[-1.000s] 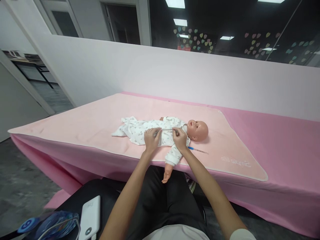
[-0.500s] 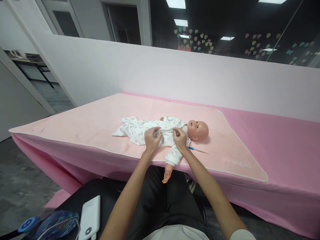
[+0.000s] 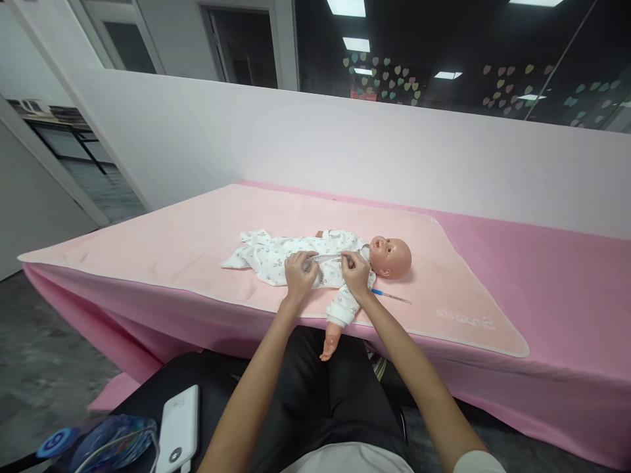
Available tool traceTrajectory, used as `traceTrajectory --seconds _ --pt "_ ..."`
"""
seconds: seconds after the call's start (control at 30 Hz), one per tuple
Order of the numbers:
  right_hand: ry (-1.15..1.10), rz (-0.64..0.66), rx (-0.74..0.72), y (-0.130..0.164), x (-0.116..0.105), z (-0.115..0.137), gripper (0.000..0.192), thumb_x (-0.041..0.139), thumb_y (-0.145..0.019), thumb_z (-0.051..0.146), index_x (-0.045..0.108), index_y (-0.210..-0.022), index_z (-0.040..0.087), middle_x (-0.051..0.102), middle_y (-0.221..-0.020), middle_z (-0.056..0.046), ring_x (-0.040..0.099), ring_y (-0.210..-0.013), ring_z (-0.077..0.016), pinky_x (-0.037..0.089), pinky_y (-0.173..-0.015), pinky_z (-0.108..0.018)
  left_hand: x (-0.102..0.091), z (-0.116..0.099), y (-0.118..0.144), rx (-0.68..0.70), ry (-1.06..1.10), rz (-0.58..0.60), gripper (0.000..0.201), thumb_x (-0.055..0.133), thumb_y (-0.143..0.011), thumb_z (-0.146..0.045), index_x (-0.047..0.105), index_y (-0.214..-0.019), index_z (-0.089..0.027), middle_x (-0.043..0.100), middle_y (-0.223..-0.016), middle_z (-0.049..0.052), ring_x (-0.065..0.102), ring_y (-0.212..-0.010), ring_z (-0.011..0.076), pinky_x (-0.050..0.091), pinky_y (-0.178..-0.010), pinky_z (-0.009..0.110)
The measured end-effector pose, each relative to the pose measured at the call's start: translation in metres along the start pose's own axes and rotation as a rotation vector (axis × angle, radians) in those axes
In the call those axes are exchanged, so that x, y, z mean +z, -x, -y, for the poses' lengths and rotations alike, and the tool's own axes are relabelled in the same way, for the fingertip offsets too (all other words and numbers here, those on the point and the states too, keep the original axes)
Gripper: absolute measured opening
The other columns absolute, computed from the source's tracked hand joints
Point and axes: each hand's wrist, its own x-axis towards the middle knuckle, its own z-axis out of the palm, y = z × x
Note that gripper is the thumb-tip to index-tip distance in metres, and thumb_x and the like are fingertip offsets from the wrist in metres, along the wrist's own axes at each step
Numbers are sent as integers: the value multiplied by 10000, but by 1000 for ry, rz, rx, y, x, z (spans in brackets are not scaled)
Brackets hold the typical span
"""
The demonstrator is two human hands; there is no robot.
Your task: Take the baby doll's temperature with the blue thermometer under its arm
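Note:
A baby doll (image 3: 394, 257) lies on its back, its head to the right, dressed in a white patterned sleep gown (image 3: 276, 259). Over its chest my left hand (image 3: 300, 270) and my right hand (image 3: 355, 270) are both closed in a pinch. Between them runs a thin pale strip (image 3: 329, 257), held taut along the gown's front. Whether it is the gown's edge or a separate band, I cannot tell. The doll's near arm (image 3: 332, 338) hangs past the table edge. By my right wrist lies a thin blue-handled tool (image 3: 389, 296), partly hidden.
A pale pink mat (image 3: 187, 230) covers much of the table, over a darker pink cloth (image 3: 566, 289). Behind stands a low white wall (image 3: 345, 157). At lower left, a white power bank (image 3: 180, 420) with a cable lies near a shiny blue pouch (image 3: 116, 440).

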Motion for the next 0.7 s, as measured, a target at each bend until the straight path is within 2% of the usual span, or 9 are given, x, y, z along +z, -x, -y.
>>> traceTrajectory --seconds 0.2,0.4,0.7 --pt "-35 26 92 -3 -1 1 194 453 -748 199 645 -756 175 603 -642 1 440 -492 -97 381 -536 -225 0 0 0 1 -52 32 159 481 -730 -158 595 -820 -222 628 -841 19 526 -831 202 339 -774 339" --pt "-140 44 242 -8 -1 0 165 487 -703 225 640 -704 164 482 -469 54 357 -406 -78 305 -450 -206 1 -1 0 -12 -62 33 138 484 -750 -180 591 -827 -222 624 -846 21 523 -839 205 337 -784 344" --pt "-249 65 319 -10 -5 4 134 485 -653 204 611 -662 160 527 -514 37 367 -425 -78 286 -428 -194 1 -1 0 -14 -54 16 98 505 -760 -215 576 -828 -213 624 -852 21 526 -851 200 342 -797 341"
